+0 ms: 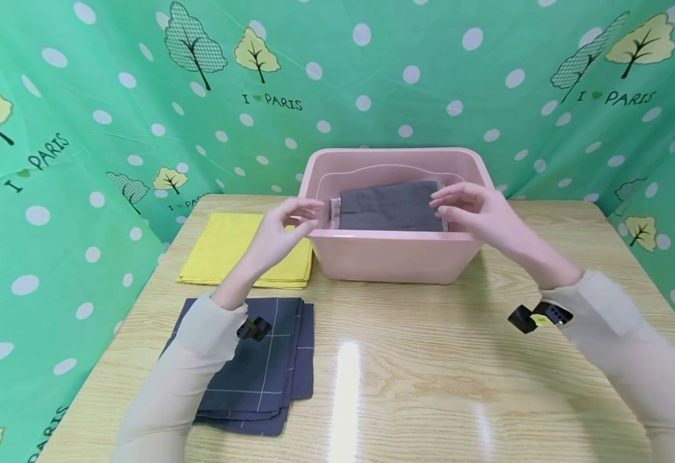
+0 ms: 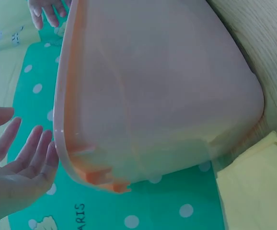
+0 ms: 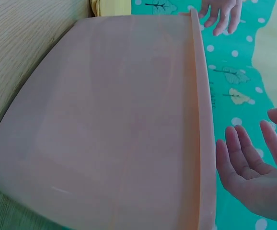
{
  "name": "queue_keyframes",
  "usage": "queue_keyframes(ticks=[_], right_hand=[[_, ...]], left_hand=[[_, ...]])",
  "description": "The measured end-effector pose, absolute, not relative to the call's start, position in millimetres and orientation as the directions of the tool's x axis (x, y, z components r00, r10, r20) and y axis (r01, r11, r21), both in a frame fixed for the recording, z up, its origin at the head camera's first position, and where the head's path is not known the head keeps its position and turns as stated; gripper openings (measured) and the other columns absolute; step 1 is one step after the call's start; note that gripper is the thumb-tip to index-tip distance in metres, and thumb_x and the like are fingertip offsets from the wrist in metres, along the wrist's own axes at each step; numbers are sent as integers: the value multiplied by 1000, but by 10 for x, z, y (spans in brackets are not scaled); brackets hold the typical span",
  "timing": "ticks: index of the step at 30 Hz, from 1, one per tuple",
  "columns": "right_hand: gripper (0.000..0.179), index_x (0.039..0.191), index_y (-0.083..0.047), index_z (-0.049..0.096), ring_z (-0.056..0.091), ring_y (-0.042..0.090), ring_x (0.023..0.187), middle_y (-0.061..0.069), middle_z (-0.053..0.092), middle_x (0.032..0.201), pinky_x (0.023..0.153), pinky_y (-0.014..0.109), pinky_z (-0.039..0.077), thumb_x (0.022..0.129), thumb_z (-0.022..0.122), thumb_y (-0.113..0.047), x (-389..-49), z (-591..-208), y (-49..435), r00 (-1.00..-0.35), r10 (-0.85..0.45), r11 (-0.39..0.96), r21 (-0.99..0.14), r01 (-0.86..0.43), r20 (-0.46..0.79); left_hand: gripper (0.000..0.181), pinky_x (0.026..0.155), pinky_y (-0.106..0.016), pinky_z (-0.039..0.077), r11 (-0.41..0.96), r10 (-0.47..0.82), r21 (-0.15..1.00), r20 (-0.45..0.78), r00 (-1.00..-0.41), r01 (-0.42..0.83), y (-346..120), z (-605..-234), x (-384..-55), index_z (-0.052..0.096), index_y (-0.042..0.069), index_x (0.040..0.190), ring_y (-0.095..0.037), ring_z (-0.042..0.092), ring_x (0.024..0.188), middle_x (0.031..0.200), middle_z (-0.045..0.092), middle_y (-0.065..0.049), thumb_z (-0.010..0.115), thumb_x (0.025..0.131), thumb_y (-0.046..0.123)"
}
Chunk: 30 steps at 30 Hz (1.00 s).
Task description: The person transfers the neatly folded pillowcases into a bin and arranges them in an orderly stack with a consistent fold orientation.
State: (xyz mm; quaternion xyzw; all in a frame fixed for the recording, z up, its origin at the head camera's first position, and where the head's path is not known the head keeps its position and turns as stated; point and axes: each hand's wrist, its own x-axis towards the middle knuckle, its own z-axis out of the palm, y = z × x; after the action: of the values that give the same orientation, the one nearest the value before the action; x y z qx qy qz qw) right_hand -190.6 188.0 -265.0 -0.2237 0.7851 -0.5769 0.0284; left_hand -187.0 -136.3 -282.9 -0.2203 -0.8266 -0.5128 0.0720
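A pink plastic bin [image 1: 395, 257] stands at the back of the table, and a folded dark grey cloth [image 1: 392, 207] lies inside it. My left hand [image 1: 282, 231] hovers at the bin's left rim, fingers loosely bent and nothing in them. Over the right rim is my right hand [image 1: 470, 209], its fingertips above the right end of the grey cloth and likewise holding nothing. Both wrist views show relaxed, spread fingers right beside the bin's rim [image 2: 59, 110]. Paler fabric edges the grey cloth at its left end.
Left of the bin lies a folded yellow cloth [image 1: 221, 241]. Nearer the front, a stack of folded navy checked cloth [image 1: 256, 366] sits partly under my left forearm. A green dotted curtain [image 1: 372, 77] hangs behind the wooden table [image 1: 406, 366].
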Motion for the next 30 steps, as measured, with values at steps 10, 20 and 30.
queue_keyframes(ticks=[10,20,30], right_hand=[[22,106,4,57,57,4,88,5,61,98,77,15,44,84,55,0,-1692,-2668,1656,-825,-457,295,-819,-492,331],[21,105,-2,58,55,12,87,8,60,100,76,22,46,84,57,-3,-1553,-2772,1473,-781,-548,347,-769,-538,299],[22,105,1,58,56,16,88,11,59,104,79,31,46,84,57,-2,-1511,-2913,1295,-743,-613,329,-768,-550,270]], left_hand=[[29,84,-38,43,462,329,782,287,-899,419,-1555,-2856,-1628,56,4,114,-22,52,98,110,56,-9,57,86,10],[29,84,-42,43,507,342,750,278,-898,425,-1727,-2941,-1429,56,4,113,-23,52,98,110,56,-8,58,86,13],[30,84,-43,43,536,305,759,235,-923,370,-1898,-3064,-1329,56,4,115,-23,53,98,111,56,-10,58,86,13]])
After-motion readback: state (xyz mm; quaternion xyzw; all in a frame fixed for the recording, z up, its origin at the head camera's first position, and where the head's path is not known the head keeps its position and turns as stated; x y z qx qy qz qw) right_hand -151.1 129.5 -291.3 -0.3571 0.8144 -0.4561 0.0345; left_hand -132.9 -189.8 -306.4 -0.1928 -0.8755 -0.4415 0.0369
